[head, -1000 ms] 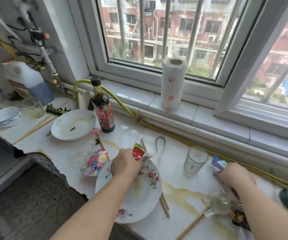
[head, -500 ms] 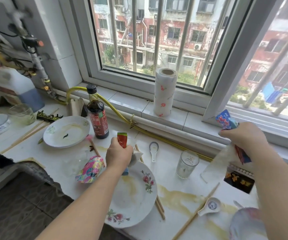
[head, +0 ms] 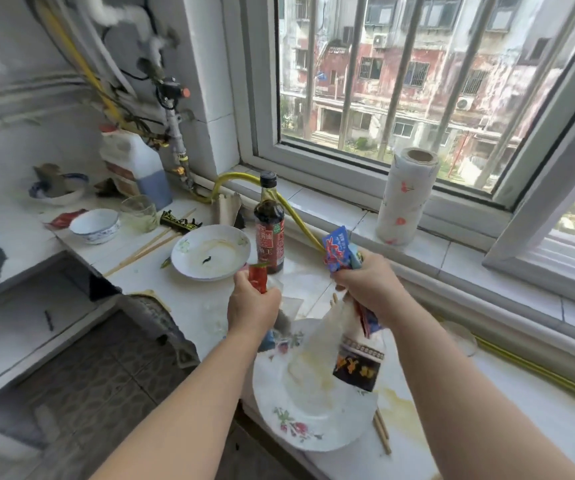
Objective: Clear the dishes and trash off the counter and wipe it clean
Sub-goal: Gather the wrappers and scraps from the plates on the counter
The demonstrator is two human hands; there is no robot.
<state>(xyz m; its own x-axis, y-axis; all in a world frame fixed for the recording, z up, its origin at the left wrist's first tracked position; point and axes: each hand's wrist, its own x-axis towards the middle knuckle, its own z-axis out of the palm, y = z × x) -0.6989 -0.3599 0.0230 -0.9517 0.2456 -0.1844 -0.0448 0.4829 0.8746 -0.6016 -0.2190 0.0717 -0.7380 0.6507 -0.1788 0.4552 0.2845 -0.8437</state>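
Observation:
My left hand point(head: 252, 303) grips a red wrapper point(head: 257, 277) and some clear plastic, raised above the counter point(head: 196, 299). My right hand point(head: 371, 284) holds a bunch of trash: a blue and red wrapper point(head: 337, 249), a clear plastic sheet and a black and orange packet point(head: 358, 367) that hangs down. Both hands hover over a white floral plate point(head: 300, 417) at the counter's front edge. A second dirty white plate point(head: 210, 252) lies further left. Yellowish spills stain the counter point(head: 400, 415).
A dark sauce bottle point(head: 270, 226) stands just behind my hands. A paper towel roll point(head: 405, 195) sits on the window sill. Chopsticks point(head: 381, 433), a blue-patterned bowl point(head: 95, 225), a glass point(head: 139, 213) and a white jug point(head: 137, 168) lie around. The counter drops off to the left.
Both hands have lifted their trash and come together over the floral plate. My view has swung left, so the glass and spoons at the right are out of sight.

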